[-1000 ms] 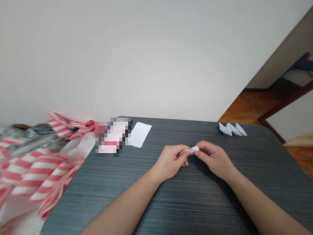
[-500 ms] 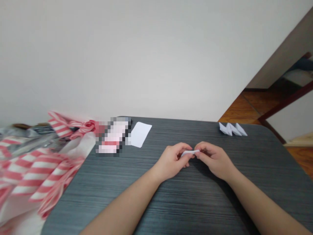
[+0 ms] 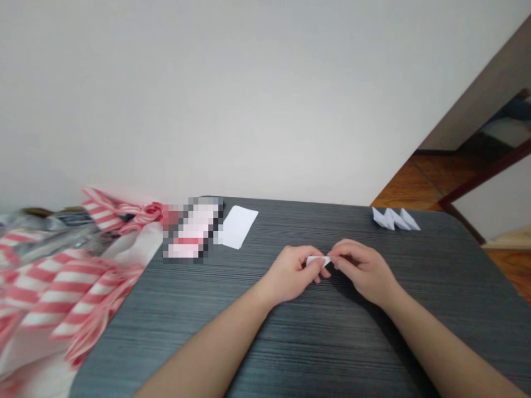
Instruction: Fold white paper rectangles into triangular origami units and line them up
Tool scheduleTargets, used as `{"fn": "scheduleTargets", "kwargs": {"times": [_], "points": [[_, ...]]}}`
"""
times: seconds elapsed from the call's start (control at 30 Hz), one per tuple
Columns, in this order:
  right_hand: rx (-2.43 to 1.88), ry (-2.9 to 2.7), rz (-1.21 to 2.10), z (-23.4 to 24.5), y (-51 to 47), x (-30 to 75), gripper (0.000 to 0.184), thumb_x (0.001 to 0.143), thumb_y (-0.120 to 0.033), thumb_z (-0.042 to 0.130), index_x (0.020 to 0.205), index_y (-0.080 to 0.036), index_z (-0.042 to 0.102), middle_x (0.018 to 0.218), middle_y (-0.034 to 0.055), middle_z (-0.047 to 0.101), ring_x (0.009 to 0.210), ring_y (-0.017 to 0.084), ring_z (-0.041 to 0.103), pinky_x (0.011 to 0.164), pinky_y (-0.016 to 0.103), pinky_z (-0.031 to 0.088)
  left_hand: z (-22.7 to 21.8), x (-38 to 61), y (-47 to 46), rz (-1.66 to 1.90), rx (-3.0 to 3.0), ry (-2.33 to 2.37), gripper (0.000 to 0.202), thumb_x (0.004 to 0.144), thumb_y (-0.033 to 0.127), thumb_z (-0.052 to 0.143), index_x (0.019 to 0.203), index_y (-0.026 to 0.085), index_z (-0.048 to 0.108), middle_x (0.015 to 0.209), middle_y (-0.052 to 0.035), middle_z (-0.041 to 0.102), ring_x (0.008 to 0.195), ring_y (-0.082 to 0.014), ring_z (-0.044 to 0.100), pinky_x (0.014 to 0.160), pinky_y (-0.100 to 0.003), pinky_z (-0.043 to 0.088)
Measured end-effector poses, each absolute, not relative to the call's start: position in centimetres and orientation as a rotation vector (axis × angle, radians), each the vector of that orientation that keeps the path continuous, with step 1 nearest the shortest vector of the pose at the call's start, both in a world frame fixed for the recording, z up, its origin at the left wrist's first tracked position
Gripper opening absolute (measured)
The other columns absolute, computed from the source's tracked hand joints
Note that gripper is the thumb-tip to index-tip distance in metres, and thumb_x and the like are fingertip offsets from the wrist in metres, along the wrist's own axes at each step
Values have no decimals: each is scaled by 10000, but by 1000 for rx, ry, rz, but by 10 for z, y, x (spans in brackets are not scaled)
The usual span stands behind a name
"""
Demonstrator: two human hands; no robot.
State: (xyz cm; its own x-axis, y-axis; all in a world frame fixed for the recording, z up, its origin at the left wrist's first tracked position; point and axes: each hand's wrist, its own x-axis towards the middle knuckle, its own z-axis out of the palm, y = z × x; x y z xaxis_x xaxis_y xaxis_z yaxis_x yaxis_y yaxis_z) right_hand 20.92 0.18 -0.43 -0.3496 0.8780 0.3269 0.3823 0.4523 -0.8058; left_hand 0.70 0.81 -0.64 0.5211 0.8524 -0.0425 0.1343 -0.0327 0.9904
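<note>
Between my two hands, just above the dark table (image 3: 282, 342), is a small folded piece of white paper (image 3: 317, 260). My left hand (image 3: 295, 273) pinches its left part with thumb and fingers. At the paper's right tip, my right hand (image 3: 359, 270) is closed in a pinch. The fingers cover much of the paper, so its full shape is hidden. Beyond my right hand, a few folded white paper pieces (image 3: 395, 219) stand in a row near the table's far edge. Flat white paper sheets (image 3: 239, 226) lie stacked beyond my left hand.
A blurred-out phone-like object (image 3: 193, 228) lies left of the sheets. Red-and-white striped cloth (image 3: 66, 282) is heaped along the table's left side. A pale wall (image 3: 249, 99) rises behind the far edge. Wooden floor (image 3: 400, 177) shows at the right.
The folded paper has turned a little between my fingers, showing more of its face and a pointed right end. My left fingers have shifted slightly; the other items stay put.
</note>
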Motion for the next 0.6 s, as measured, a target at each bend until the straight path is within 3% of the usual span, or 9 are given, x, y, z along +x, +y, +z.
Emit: {"fn": "scheduleTargets", "kwargs": {"times": [0.6], "points": [[-818, -2096, 449, -8, -2, 213, 213, 943, -101, 543, 963, -234, 708, 896, 58, 686, 798, 163, 662, 706, 283, 533, 0, 7, 10, 688, 1334, 836, 262, 916, 338, 562, 785, 130, 655, 636, -37, 696, 564, -105, 585, 571, -209, 447]]}}
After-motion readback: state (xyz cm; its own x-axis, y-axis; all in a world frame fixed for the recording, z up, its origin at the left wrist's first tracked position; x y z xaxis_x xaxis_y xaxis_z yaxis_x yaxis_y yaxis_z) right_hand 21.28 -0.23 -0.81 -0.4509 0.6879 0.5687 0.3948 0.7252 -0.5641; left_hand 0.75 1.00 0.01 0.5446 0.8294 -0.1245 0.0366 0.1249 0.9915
